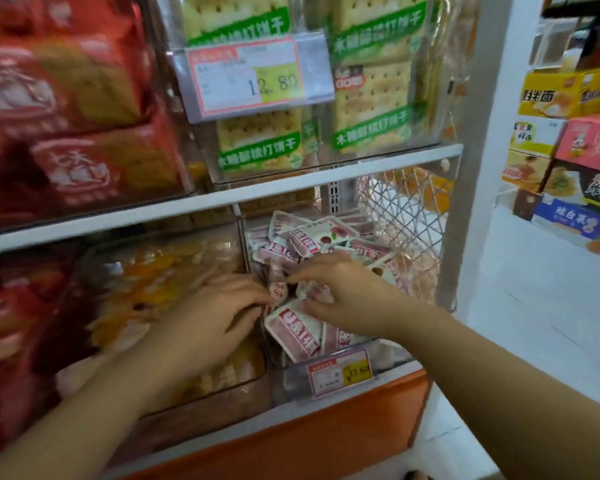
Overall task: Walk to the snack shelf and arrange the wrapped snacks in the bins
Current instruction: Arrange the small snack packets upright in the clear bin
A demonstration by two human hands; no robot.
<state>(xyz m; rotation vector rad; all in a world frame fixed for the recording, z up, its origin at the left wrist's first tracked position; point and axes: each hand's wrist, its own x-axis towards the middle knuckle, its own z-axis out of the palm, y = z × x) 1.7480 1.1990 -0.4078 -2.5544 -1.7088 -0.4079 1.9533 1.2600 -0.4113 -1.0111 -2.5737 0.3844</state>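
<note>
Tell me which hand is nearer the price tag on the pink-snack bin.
Right. The right hand sits just above the price tag; the left hand is higher and off to its left.

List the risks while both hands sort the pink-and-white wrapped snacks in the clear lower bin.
1. The pink-and-white wrapped snack packets are heaped against the clear plastic bin's low front wall. A nudge from the right hand may tip some out.
2. The left hand reaches over the neighbouring clear bin of orange-yellow packets. A flicked packet may land there and mix the stock.
</note>
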